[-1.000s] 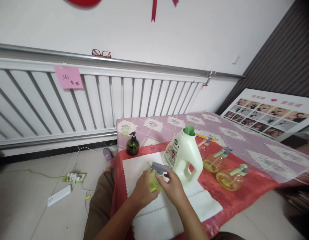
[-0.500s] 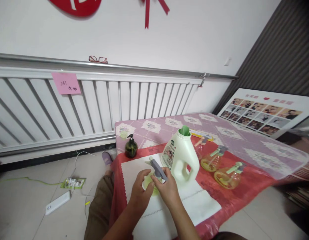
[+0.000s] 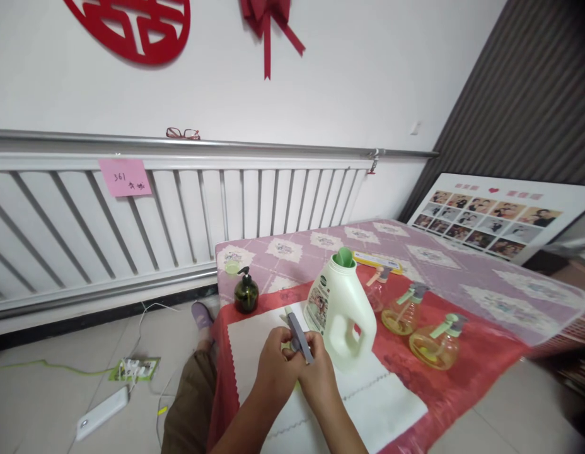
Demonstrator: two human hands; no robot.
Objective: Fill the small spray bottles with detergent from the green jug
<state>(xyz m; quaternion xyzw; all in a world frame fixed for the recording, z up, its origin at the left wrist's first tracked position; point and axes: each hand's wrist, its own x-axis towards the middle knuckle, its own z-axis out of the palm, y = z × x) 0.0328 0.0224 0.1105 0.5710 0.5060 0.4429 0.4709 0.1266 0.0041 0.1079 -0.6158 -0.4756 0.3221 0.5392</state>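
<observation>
Both my hands are closed around the neck of a spray bottle with a grey trigger head. My left hand grips it from the left, and my right hand wraps it from the right, their fingers meeting at the collar. The bottle's body is mostly hidden behind my hands. Just to the right stands a large pale green detergent jug with a green spout insert in its open mouth. A white cloth lies beneath, over a red plastic sheet.
A dark green pump bottle stands at the left, near a small pale cap. Spray bottles with yellow liquid and a clear one stand right of the jug. A yellow packet lies behind. A power strip is on the floor.
My hands have drawn together and closed around the spray bottle's neck; my left fingers were spread before. The view has tilted up slightly. The jug and other bottles stand where they were.
</observation>
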